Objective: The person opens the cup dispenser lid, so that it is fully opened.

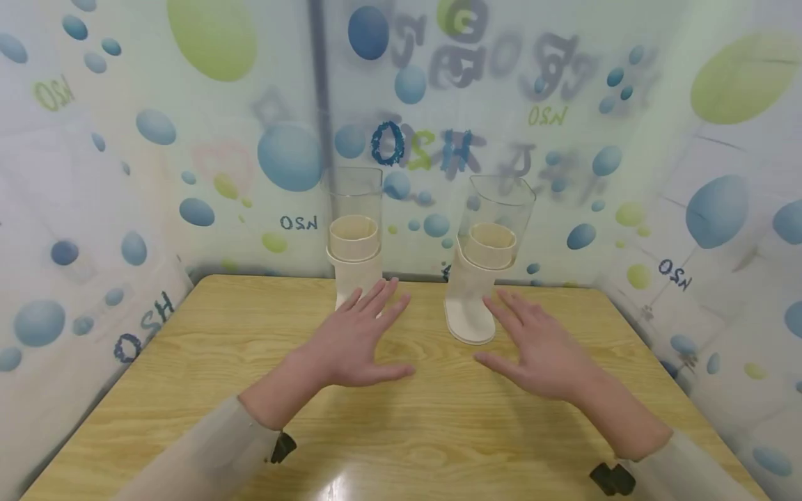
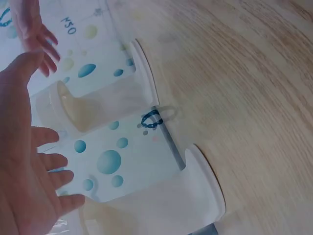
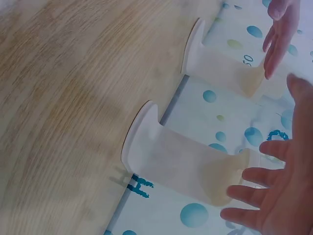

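Before a blue-and-green spotted wall (image 1: 250, 233), the wood-grained table (image 1: 407, 438) carries the left stand (image 1: 358, 275) and the right stand (image 1: 474, 285), both upright, apart from each other, near its far edge. Being tall and so close to that edge, either could, I'd judge, tip backwards if a stray knuckle caught it high up. The left hand (image 1: 351, 348) and the right hand (image 1: 548, 351) are apart, fingers spread and gripping nothing; I can't tell whether any fingertip touches a stand. The left clear container (image 1: 370, 186) and the right clear container (image 1: 504, 193) look smooth, so a hasty grab might slip, or jolt them if they're only resting in place. Both stands are pale cream and rounded; the right one's foot (image 1: 471, 328) reaches forward with a curved edge, and smaller still, a left cup (image 1: 354, 249) and a right cup (image 1: 487, 256) show cream through the clear walls.
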{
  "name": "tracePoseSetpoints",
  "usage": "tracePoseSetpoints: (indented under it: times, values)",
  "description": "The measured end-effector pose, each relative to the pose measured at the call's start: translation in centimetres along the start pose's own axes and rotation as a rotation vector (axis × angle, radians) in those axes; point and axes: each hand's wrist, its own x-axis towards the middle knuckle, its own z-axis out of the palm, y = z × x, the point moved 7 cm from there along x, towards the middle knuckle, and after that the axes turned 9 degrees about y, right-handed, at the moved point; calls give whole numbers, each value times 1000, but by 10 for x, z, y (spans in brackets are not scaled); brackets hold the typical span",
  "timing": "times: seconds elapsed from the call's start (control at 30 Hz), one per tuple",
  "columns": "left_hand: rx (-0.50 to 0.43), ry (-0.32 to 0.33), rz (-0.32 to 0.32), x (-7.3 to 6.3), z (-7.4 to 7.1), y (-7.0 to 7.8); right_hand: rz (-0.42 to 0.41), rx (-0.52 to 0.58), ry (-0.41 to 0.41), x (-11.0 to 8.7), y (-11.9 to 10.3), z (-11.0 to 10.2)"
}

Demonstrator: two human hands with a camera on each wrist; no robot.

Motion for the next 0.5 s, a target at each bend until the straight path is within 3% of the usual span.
tracePoseSetpoints:
  times: [0.23, 0.5]
  values:
    - [-177, 98, 32, 19, 1, 9, 106, 53, 141, 3, 16, -19]
    - [-335, 84, -60, 57, 9, 11, 182, 164, 344, 18, 33, -56]
